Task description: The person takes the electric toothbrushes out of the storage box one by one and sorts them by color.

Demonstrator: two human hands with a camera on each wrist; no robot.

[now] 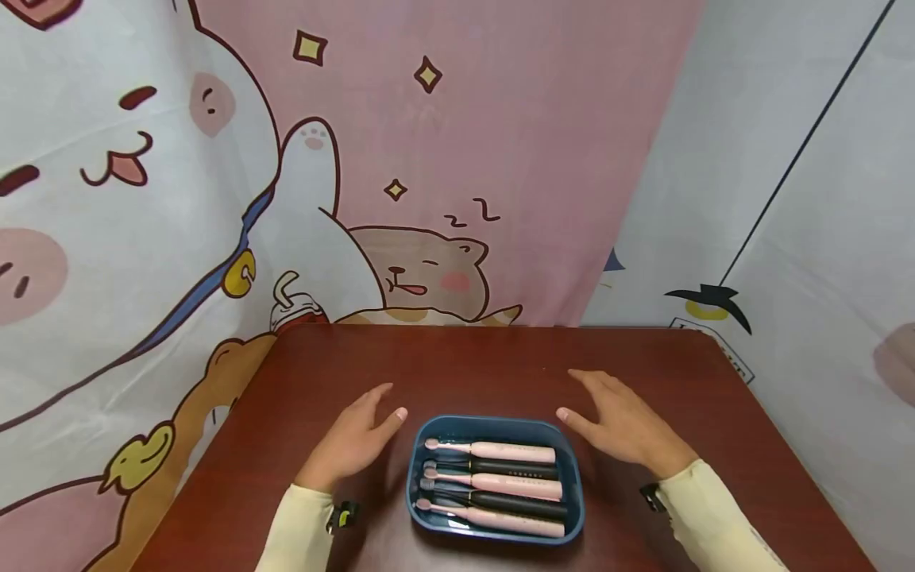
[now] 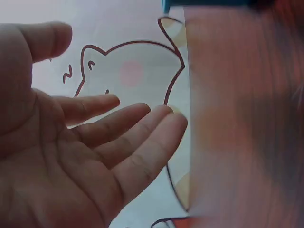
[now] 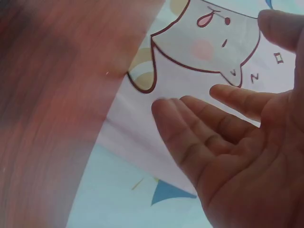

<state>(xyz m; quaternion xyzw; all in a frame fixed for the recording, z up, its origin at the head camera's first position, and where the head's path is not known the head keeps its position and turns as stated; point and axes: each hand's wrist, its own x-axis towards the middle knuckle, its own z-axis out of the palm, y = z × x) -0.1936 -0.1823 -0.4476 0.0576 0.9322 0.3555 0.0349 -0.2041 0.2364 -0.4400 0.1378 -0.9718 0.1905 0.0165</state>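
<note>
A blue tray [image 1: 496,537] sits near the front of the table, between the two hands. Inside it lie several electric toothbrushes side by side, pink ones such as the back pink toothbrush [image 1: 513,452] alternating with black ones such as the front black toothbrush [image 1: 518,504]. Their brush heads point left. My left hand [image 1: 352,439] hovers left of the tray, fingers extended and thumb apart, holding nothing. To the tray's right, my right hand [image 1: 623,423] is likewise spread and bare. Both wrist views show relaxed palms, the left palm [image 2: 61,156] and the right palm [image 3: 256,156].
The dark red-brown table [image 1: 457,361] stretches back to a cloth backdrop [image 1: 543,159] printed with cartoon animals. A band with a small dark device [image 1: 345,516] is on the left wrist, another device [image 1: 652,497] on the right. Pale sleeves cover both forearms.
</note>
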